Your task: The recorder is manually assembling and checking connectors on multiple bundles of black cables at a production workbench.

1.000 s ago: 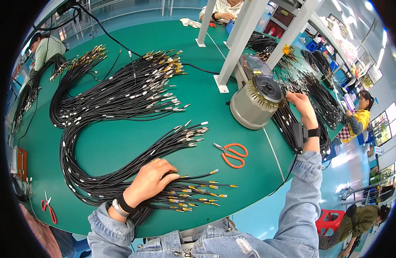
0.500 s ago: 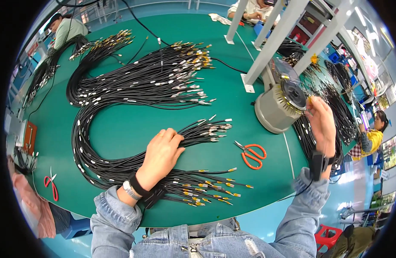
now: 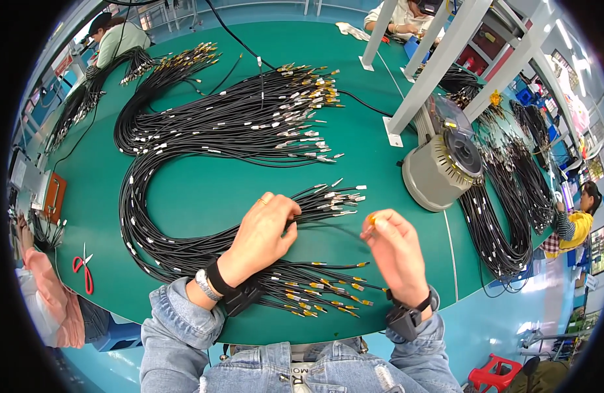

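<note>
My left hand (image 3: 264,229) rests over a bundle of black cables (image 3: 141,196), its fingers curled together. One thin black cable (image 3: 331,226) runs out from these fingers toward the right hand and looks blurred. My right hand (image 3: 399,252) is above the table just right of the cable ends, thumb and fingertips pinched on a small orange-yellow piece of tape (image 3: 372,220). Cable ends with white tags (image 3: 344,196) fan out beyond the left hand. Nearer me lie cable ends with yellow tags (image 3: 321,288). The orange-handled scissors seen earlier are hidden, apparently behind the right hand.
A grey round tape dispenser (image 3: 436,173) stands at the right beside a metal post (image 3: 423,78). Another large cable bundle (image 3: 249,118) lies farther back. Red-handled scissors (image 3: 86,268) are at the left on the green table (image 3: 197,190). Co-workers sit around the edges.
My right hand has come from the tape dispenser, leftward and nearer, to the cable ends, with the tape piece. A single cable now stretches from my left hand. The view has shifted slightly.
</note>
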Motion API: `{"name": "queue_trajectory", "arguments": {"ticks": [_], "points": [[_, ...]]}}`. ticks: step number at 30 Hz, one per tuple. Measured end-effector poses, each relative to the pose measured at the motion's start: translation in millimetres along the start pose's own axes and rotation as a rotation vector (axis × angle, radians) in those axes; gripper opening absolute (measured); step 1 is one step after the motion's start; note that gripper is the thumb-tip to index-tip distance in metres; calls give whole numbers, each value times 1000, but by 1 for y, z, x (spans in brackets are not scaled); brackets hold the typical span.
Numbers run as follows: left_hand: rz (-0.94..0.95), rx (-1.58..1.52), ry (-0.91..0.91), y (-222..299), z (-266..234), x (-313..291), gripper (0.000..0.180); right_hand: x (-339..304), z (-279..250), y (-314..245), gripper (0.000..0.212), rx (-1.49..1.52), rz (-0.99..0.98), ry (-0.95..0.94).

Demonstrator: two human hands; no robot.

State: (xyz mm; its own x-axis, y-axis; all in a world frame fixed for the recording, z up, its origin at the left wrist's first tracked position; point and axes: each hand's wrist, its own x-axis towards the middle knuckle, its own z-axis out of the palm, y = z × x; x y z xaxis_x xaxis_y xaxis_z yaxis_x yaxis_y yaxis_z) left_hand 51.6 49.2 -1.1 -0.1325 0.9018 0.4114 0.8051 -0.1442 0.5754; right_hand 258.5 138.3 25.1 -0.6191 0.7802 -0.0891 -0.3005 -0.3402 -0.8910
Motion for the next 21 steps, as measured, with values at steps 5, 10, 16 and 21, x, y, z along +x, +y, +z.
{"name": "queue_trajectory", "arguments": {"ticks": [5,10,16,21], "points": [[116,194,-122,7,13,5,13,-4,1,14,10,116,43,13],[107,-123,-57,16,22,17,10,-1,-7,15,10,154,-2,33],[-19,-315,116,27,31,18,12,-7,3,28,6,132,-68,88],[89,-125,258,36,35,9,12,-11,22,42,5,102,-100,172]]}}
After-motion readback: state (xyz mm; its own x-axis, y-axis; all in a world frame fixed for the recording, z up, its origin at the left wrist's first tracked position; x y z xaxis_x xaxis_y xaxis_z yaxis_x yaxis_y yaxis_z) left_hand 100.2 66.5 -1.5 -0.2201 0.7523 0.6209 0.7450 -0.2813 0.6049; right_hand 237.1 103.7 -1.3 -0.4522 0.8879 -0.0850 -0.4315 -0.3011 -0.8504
